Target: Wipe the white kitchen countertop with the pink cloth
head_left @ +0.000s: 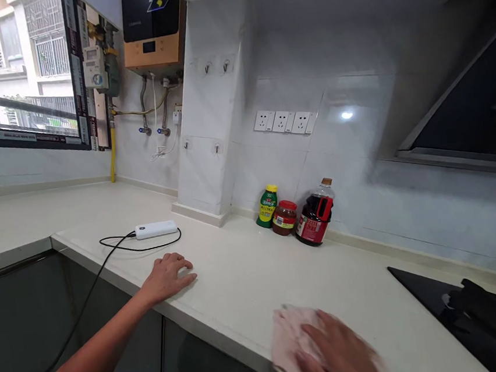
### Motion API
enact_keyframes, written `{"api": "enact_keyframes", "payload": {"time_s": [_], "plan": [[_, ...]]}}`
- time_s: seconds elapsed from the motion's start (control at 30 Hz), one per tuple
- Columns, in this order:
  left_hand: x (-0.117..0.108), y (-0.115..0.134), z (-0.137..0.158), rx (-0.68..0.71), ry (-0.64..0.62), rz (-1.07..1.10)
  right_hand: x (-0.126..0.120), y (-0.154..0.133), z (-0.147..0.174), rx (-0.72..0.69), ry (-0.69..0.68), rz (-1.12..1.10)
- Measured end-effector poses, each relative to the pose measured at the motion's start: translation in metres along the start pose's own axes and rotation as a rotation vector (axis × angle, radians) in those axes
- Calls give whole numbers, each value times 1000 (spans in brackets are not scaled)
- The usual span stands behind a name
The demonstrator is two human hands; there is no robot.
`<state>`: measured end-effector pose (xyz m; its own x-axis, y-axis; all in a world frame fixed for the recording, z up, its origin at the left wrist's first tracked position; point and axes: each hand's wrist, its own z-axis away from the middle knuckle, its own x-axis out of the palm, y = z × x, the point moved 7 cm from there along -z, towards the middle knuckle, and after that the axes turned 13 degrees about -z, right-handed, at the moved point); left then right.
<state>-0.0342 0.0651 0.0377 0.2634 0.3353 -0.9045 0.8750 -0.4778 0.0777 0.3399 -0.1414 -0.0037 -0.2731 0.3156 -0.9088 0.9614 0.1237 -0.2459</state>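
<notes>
My left hand [169, 275] rests palm down on the white countertop [238, 269] near its front edge, fingers apart, holding nothing. A white power bank [155, 229] with a black cable lies just behind it. My right hand [338, 353], blurred, presses flat on a pink cloth [288, 334] at the counter's front edge, lower centre.
A green bottle [268, 205], a red-lidded jar [284, 217] and a dark sauce bottle [315, 214] stand against the back wall. A black cooktop [439, 302] with a dark burner grate [492, 308] lies at right under a range hood. Wall sockets [283, 122] sit above. A window is at left.
</notes>
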Motion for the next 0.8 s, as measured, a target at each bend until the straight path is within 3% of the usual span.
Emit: {"api": "enact_keyframes", "payload": {"time_s": [0.1,0.17,0.23,0.33,0.43,0.57,0.67,0.8], "plan": [[0,-1,0,3,15,-7,11,-99,-51,-204,-33,-112],[0,-1,0,5,26,-11,22,-150,-80,-364,-58,-177],[-1,0,1,8,33,-17,33,-182,-107,-520,-95,-221],[-1,-1,1,9,42,-23,46,-193,-146,-681,-124,-235],[4,-6,1,3,45,-11,51,-160,-185,-648,-140,-161],[12,-14,-1,-3,51,0,39,-58,-223,-265,-154,47],[13,-16,-2,-11,57,8,17,22,-221,-117,-147,123],[10,-16,-4,-37,46,16,-15,138,-187,139,-98,225]]}}
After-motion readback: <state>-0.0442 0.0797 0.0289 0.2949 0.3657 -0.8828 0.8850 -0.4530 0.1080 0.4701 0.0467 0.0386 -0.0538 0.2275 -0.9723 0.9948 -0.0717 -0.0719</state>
